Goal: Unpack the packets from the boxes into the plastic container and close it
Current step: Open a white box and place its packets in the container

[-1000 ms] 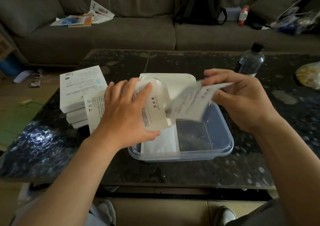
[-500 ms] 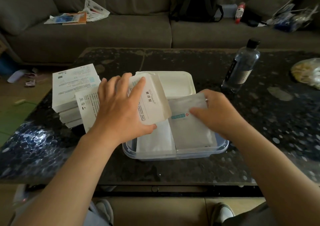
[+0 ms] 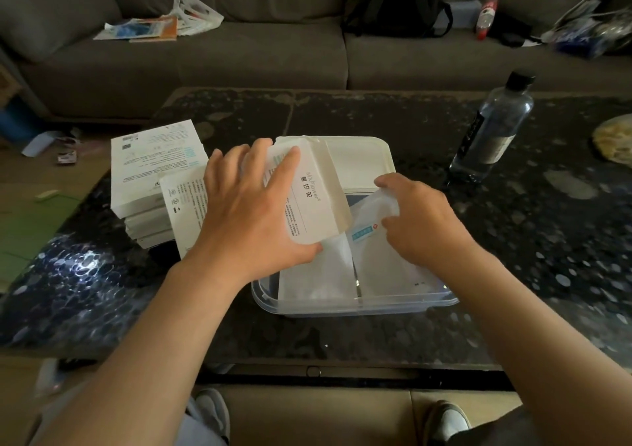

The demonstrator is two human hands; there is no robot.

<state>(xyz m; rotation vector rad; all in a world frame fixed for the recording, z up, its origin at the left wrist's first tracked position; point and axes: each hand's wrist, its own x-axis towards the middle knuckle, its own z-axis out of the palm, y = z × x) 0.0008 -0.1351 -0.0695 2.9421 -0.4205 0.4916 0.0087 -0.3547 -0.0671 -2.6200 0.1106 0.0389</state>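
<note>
Left hand: gripping an open box above the plastic container; right hand: pinching a packet.

Head view: spreading fingers across the box top with the thumb clamping underneath, holding it tilted over the container's ten o'clock corner. Curling thumb and fingertips round the packet's upper edge, its lower part lying in the container's right half, with a second packet at nine o'clock of it. Judging the unpacking as mid-way: lid lying at twelve o'clock of the container, stack of boxes waiting at nine o'clock, seemingly unopened. Next, likely calling for releasing the packet flat, then reaching into the held box's open end; not possible to tell whether anything remains inside.
</note>
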